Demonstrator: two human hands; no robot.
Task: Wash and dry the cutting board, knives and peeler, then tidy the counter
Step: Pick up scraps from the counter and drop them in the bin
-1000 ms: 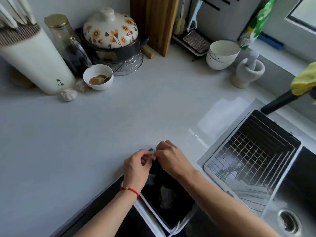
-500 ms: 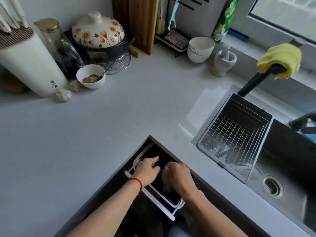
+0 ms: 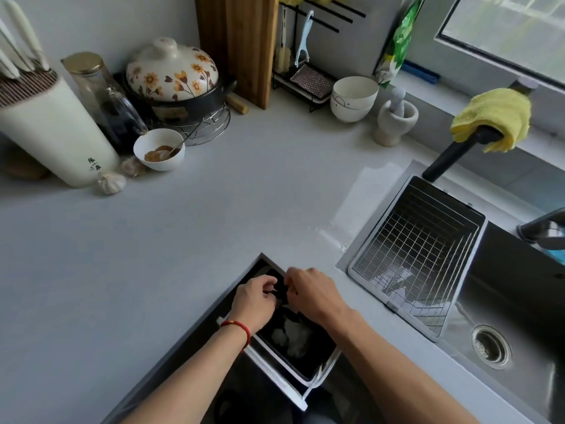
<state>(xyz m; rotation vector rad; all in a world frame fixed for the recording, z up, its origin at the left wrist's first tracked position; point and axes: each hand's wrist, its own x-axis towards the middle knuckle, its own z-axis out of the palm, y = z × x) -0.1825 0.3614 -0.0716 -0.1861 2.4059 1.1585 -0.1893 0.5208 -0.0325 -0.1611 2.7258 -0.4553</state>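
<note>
Both hands meet over one bin (image 3: 308, 379) below the surface (image 3: 214, 224) edge: left hand (image 3: 255, 301) and right hand (image 3: 312, 290), fingers curled, pinching something small and dark. Far beyond them stand one cutting board (image 3: 241, 41), one hanging peeler (image 3: 302, 41), and several knife handles in one block (image 3: 49, 123).

Cutting board (image 3: 241, 41) stands behind the counter (image 3: 214, 209), sink (image 3: 504, 316) at right.
</note>
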